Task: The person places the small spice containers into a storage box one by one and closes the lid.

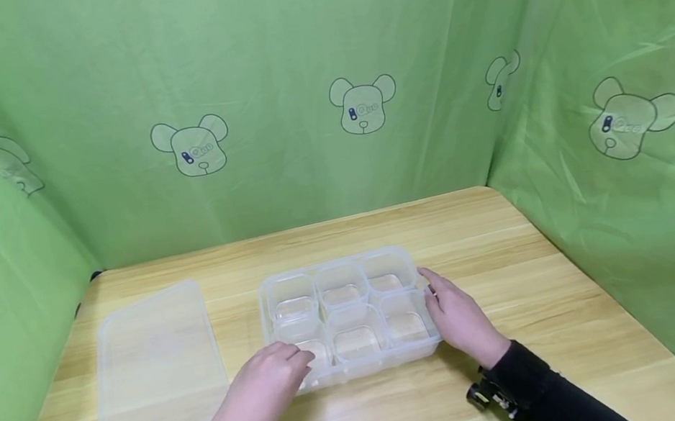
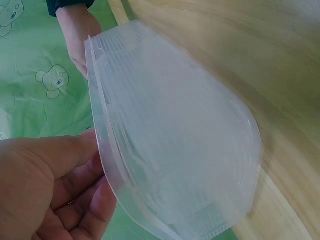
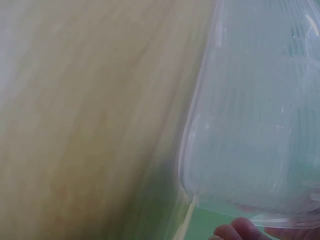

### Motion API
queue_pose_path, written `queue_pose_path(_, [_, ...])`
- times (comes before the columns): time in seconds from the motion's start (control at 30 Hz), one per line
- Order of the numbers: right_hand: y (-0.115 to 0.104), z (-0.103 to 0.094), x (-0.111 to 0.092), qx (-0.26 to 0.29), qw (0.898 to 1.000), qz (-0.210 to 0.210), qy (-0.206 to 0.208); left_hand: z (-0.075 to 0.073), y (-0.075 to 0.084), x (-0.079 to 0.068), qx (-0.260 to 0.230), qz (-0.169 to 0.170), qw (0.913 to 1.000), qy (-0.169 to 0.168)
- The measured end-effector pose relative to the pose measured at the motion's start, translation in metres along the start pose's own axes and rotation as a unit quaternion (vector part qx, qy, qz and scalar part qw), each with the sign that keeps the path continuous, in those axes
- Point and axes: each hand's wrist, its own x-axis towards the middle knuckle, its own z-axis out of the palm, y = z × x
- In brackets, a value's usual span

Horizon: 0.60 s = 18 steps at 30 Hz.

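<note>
A clear plastic storage box [image 1: 373, 364] sits on the wooden table, fitted with two rows of clear square bins [image 1: 357, 342]. My left hand [image 1: 265, 385] is over its front left corner, bent fingers reaching into the front left bin. In the left wrist view the thumb and fingertips [image 2: 102, 197] are at the box's rim, partly behind the translucent plastic; I cannot tell whether they pinch a bin wall. At the right end, my right hand [image 1: 461, 316] grips the box by its edge. Its curled fingertips [image 3: 242, 227] show beside the rim in the right wrist view.
A flat translucent lid [image 1: 155, 376] lies on the table [image 1: 564, 322] to the left of the box. Green curtains [image 1: 289, 196] with bear-head prints hang around the back and sides. A small black device [image 1: 492, 391] is strapped at my right wrist.
</note>
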Motion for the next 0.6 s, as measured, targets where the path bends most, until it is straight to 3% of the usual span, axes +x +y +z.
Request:
queue_pose_path(0.37, [-0.0001,-0.0002,0.0004,0.000,1.000,-0.005,0.003,0.0014,-0.0021,-0.0039,-0.001,-0.014,0.9999,-0.006])
queue_pose_path(0.6, [0.0002,-0.0007,0.0001,0.001,1.000,-0.006,0.001,-0.0015,-0.0061,-0.0043,-0.015,-0.013,0.9994,0.029])
